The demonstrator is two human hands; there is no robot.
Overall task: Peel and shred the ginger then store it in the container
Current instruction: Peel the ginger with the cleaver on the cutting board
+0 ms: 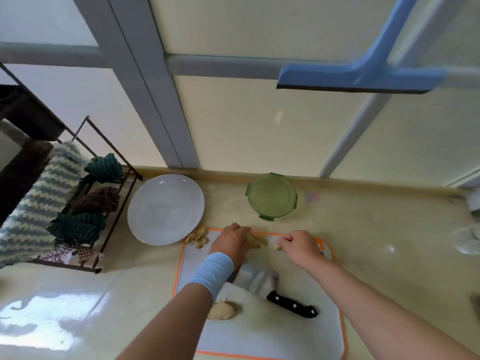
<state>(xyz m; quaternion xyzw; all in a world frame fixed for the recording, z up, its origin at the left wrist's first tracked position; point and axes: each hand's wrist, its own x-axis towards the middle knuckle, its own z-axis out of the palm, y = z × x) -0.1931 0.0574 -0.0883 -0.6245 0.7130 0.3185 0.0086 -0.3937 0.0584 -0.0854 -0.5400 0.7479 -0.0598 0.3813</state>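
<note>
A white cutting board [306, 336] with an orange rim lies in front of me. My left hand [230, 241], with a light blue band on the wrist, holds a pale peeled ginger piece [257, 240] at the board's far edge. My right hand [301, 246] pinches a small ginger bit [278, 247] just right of it. Another ginger lump [223, 310] lies on the board's near left. A black-handled knife [285, 300] rests on the board between my arms. Ginger peelings [198, 239] sit at the far left corner. The green round container [271, 195] stands behind the board.
A white plate [166, 209] lies left of the container. A wire rack [85, 203] with cloths stands at the far left. The window frame [155, 100] rises behind the counter. A clear object [467, 241] shows at the right edge.
</note>
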